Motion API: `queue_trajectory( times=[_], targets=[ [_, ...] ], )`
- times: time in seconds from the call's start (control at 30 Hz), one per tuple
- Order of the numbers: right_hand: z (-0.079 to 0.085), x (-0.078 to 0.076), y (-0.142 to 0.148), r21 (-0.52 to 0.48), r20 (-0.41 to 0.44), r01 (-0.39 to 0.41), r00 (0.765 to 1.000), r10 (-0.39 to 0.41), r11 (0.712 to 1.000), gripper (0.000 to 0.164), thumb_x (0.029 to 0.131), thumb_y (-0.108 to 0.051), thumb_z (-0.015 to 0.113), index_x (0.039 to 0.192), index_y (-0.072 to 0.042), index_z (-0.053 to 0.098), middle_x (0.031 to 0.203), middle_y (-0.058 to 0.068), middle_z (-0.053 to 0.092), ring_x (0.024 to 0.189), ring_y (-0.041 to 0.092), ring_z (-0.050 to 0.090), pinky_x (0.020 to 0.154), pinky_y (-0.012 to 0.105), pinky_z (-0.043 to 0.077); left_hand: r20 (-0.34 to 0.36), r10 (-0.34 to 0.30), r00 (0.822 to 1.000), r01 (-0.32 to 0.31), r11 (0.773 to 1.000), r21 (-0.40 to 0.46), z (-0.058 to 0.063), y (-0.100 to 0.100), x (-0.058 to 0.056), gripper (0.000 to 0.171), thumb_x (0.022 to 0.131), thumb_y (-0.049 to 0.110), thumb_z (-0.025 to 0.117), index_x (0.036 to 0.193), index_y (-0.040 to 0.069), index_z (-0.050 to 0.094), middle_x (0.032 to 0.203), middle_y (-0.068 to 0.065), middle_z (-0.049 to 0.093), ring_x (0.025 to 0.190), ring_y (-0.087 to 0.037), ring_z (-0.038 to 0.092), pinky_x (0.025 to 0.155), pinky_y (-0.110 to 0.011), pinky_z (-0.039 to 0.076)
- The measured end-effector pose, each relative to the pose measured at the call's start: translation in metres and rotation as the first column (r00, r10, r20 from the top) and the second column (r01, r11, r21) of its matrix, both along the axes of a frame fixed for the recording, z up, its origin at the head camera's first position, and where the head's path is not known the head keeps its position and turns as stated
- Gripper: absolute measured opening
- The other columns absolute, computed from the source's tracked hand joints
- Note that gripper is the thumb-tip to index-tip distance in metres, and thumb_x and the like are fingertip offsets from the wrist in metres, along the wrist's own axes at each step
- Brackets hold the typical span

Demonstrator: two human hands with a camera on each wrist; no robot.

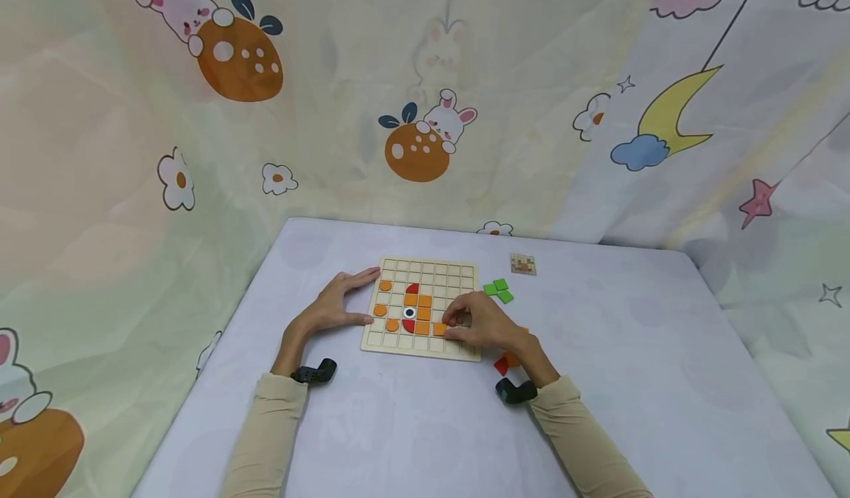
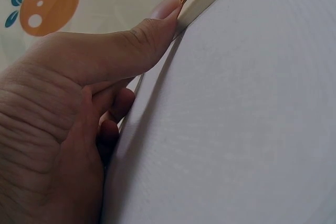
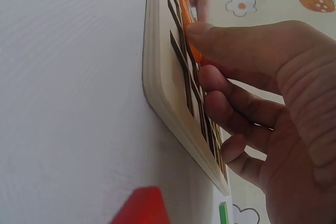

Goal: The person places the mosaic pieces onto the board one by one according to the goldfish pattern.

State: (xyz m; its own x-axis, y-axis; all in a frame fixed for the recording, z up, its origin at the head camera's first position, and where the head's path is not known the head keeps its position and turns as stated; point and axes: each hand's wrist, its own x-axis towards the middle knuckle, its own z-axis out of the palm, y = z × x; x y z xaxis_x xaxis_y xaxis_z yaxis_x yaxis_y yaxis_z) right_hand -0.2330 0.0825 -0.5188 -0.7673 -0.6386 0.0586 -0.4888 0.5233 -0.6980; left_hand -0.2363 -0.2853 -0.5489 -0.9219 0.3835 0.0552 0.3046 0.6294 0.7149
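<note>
A pale wooden grid board (image 1: 392,343) lies on the table with orange, red and eye-patterned pieces set in its cells. My left hand (image 1: 330,305) rests at its left edge, thumb and fingers stretched apart. In the left wrist view, the thumb tip (image 2: 167,8) touches the board's side. Over the board's lower right part, my right hand (image 1: 483,319) pinches an orange square tile (image 1: 439,330). The right wrist view shows that tile (image 3: 193,51) under the thumb, at the grid, with the other fingers curled close over the cells.
Several green square tiles (image 1: 499,290) lie right of the board, below a small pattern card (image 1: 523,264). Red (image 1: 501,366) and orange pieces lie beside the right wrist, partly hidden by it. A printed curtain (image 1: 332,114) hangs behind the table (image 1: 412,431).
</note>
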Motion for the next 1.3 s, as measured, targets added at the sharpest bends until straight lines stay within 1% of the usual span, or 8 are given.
queue_trajectory(
  times=[0.27,0.53,0.67,0.8,1.0,1.1,1.3],
  targets=[
    [0.0,0.0,-0.003,0.006,-0.004,0.006,1.0,-0.005,1.0,0.013,0.088,-0.014,0.092,0.097,-0.013,0.084,0.094,-0.005,0.078,0.089,0.018,0.068,0.083,0.029,0.06,0.004,0.006,1.0,-0.006,1.0,-0.003,-0.001,0.0,0.0,0.102,0.081,0.039,0.096,0.167,0.02,0.046,0.178,-0.002,0.039,0.124,-0.025,0.047,0.11,-0.053,0.04],
    [0.001,-0.002,-0.006,0.001,-0.009,-0.028,1.0,0.028,1.0,0.012,0.088,-0.013,0.092,0.096,-0.011,0.083,0.091,-0.006,0.076,0.087,0.016,0.067,0.081,0.025,0.057,-0.009,0.003,1.0,-0.003,1.0,0.0,-0.002,-0.002,-0.001,0.101,0.081,0.04,0.095,0.167,0.02,0.047,0.178,-0.002,0.039,0.124,-0.025,0.047,0.11,-0.053,0.039],
    [0.002,-0.002,-0.006,0.033,-0.004,-0.022,1.0,0.022,0.999,0.012,0.088,-0.016,0.092,0.097,-0.014,0.083,0.091,-0.008,0.076,0.087,0.012,0.065,0.082,0.025,0.056,-0.014,0.004,1.0,-0.004,1.0,-0.003,-0.003,-0.002,0.0,0.101,0.081,0.041,0.095,0.167,0.021,0.047,0.178,-0.002,0.04,0.123,-0.024,0.048,0.109,-0.051,0.039],
    [0.005,-0.001,-0.005,0.06,-0.015,-0.015,1.0,0.016,0.998,0.017,0.087,-0.021,0.094,0.098,-0.015,0.083,0.094,-0.008,0.077,0.089,0.011,0.066,0.084,0.027,0.057,-0.015,0.002,1.0,-0.002,1.0,-0.005,-0.003,-0.001,0.0,0.1,0.081,0.041,0.095,0.167,0.021,0.047,0.178,-0.002,0.04,0.124,-0.024,0.048,0.11,-0.052,0.039],
    [0.011,0.002,0.006,0.059,-0.033,0.01,0.999,-0.008,0.998,0.024,0.084,-0.025,0.097,0.101,-0.015,0.084,0.096,-0.006,0.079,0.09,0.011,0.067,0.086,0.028,0.056,-0.02,0.003,1.0,-0.003,1.0,-0.007,-0.003,0.0,0.0,0.1,0.081,0.041,0.095,0.167,0.02,0.047,0.177,-0.002,0.04,0.121,-0.024,0.048,0.108,-0.051,0.04],
    [0.01,0.001,0.013,0.042,-0.042,0.014,0.999,-0.012,0.999,0.026,0.082,-0.025,0.098,0.102,-0.014,0.084,0.096,-0.006,0.08,0.09,0.012,0.067,0.085,0.029,0.055,-0.016,0.004,1.0,-0.004,1.0,-0.005,-0.003,0.0,0.0,0.101,0.082,0.043,0.095,0.167,0.021,0.047,0.178,-0.002,0.04,0.12,-0.024,0.047,0.107,-0.05,0.04],
    [0.008,0.002,0.03,0.036,-0.03,0.016,0.999,-0.014,0.999,0.029,0.081,-0.027,0.099,0.104,-0.015,0.085,0.096,-0.008,0.081,0.09,0.012,0.066,0.086,0.032,0.051,-0.013,0.01,1.0,-0.01,1.0,-0.008,-0.003,0.0,0.001,0.1,0.081,0.043,0.094,0.167,0.021,0.047,0.178,-0.002,0.039,0.122,-0.024,0.047,0.108,-0.051,0.04]
  ],
)
